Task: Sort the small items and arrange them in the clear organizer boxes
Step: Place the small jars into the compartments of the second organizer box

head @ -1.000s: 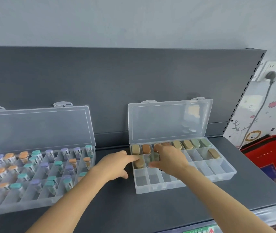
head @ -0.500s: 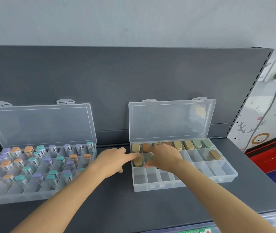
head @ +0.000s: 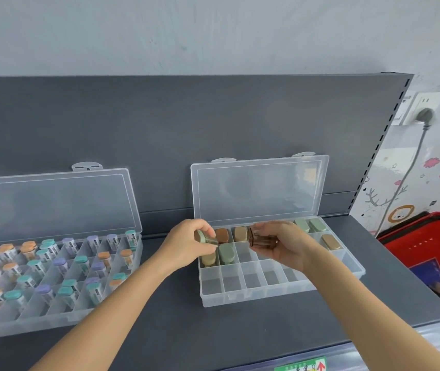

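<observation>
Two clear organizer boxes stand open on a dark grey shelf. The right box [head: 280, 293] holds tan, brown and green capped items in its back rows; its front row has nothing in it. My left hand [head: 184, 246] grips a small green-capped item [head: 206, 238] above the box's back left corner. My right hand [head: 285, 245] holds a brown translucent item [head: 263, 240] lying on its side above the middle cells. A green-capped item [head: 226, 253] sits in the second row beside a tan one [head: 208, 259].
The left box [head: 53, 314] is filled with several vials capped in purple, orange and teal. A red basket [head: 433, 253] stands at the right, beyond the shelf's end. A wall socket with a grey plug [head: 425, 115] is at the upper right.
Both hands have lifted out of the right box's cells. The left hand now holds a green-capped item and the right hand a brown one, where earlier they reached into the compartments.
</observation>
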### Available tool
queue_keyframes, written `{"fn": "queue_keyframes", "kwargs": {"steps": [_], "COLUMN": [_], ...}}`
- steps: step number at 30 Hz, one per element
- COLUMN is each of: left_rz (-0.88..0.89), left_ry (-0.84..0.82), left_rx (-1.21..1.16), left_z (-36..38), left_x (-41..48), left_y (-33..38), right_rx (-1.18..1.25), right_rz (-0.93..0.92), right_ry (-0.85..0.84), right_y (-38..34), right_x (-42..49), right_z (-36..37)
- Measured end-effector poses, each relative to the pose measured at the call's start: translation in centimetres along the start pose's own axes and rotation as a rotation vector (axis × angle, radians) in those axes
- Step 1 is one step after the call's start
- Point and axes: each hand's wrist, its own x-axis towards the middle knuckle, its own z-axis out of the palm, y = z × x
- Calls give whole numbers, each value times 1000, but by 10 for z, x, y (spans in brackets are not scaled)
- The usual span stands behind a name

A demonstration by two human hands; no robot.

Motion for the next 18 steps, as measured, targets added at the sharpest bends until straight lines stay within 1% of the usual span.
{"fn": "queue_keyframes", "kwargs": {"steps": [3,6,8,10,12,15,18], "left_rz": [77,73,76,118,142,127,105], "left_ry": [-15,7,46,46,21,10,15], "left_rx": [56,75,76,77,89,111,93], "left_z": [9,20,27,33,38,43,44], "left_x": [4,9,12,17,21,26,27], "left_y": [6,13,18,20,22,21,20], "right_rx": [-158,-325,-500,-666,-747,-823,-1054], "right_rz": [-99,-177,-227,-268,-290,-321,-360], "right_ry": [60,153,187,190,177,191,178], "right_y": [-1,-1,0,3,6,8,9], "right_x": [-4,-8,-9,-7,-3,1,3], "right_z": [-7,-12,-15,-19,-23,-26,-29]}}
